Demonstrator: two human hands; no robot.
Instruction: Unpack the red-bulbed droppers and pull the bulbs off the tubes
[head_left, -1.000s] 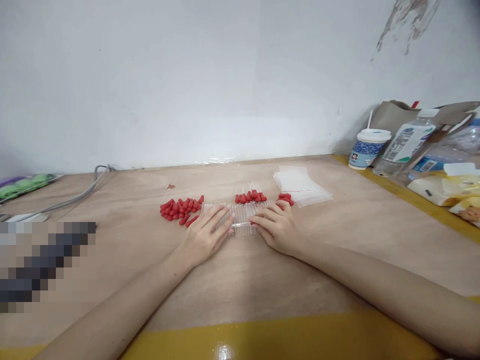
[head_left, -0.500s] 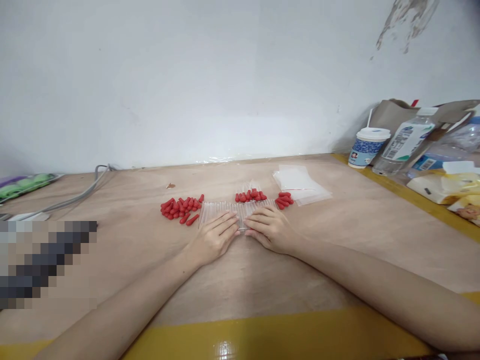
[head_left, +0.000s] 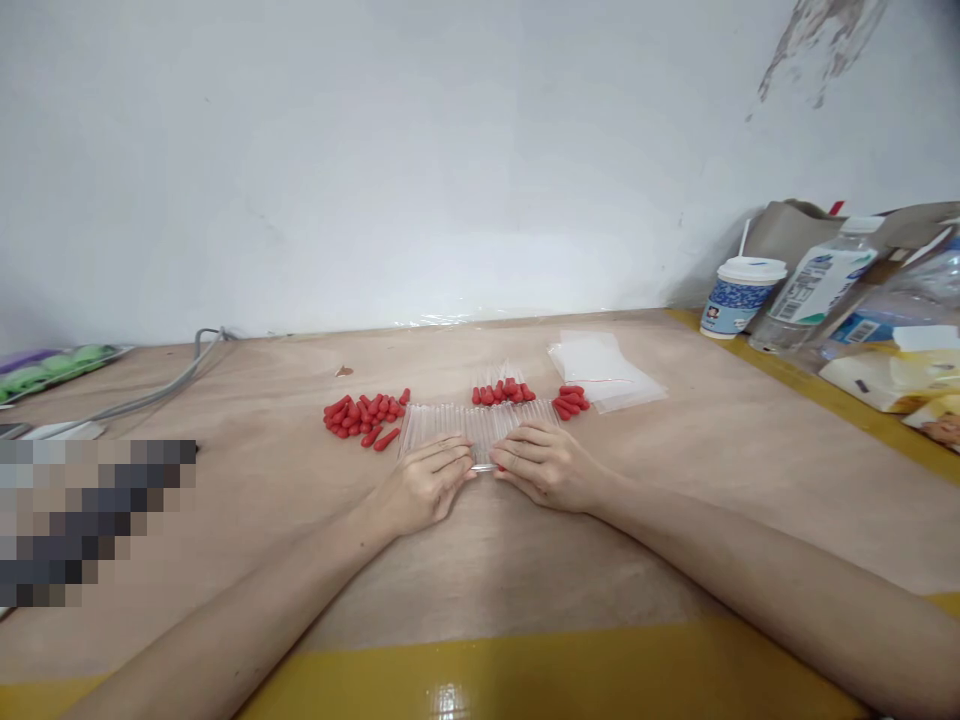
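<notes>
A row of clear plastic tubes (head_left: 469, 425) lies side by side on the brown table top (head_left: 480, 560). My left hand (head_left: 420, 487) and my right hand (head_left: 546, 465) rest at the row's near edge, fingertips almost meeting at its middle, fingers curled and pressed on the tubes. A heap of red caps (head_left: 364, 418) lies left of the row. Several capped tubes (head_left: 501, 391) lie behind it, and a smaller heap of red caps (head_left: 570, 402) sits to the right.
A stack of clear bags (head_left: 604, 372) lies at the back right. A paper cup (head_left: 739, 297), a water bottle (head_left: 808, 287) and tissue packs (head_left: 889, 375) crowd the right edge. A grey cable (head_left: 161, 385) runs along the left. A white wall stands behind.
Both hands have slid back toward me off the tubes and drawn together at the row's near edge. More of the row shows. The caps have not moved.
</notes>
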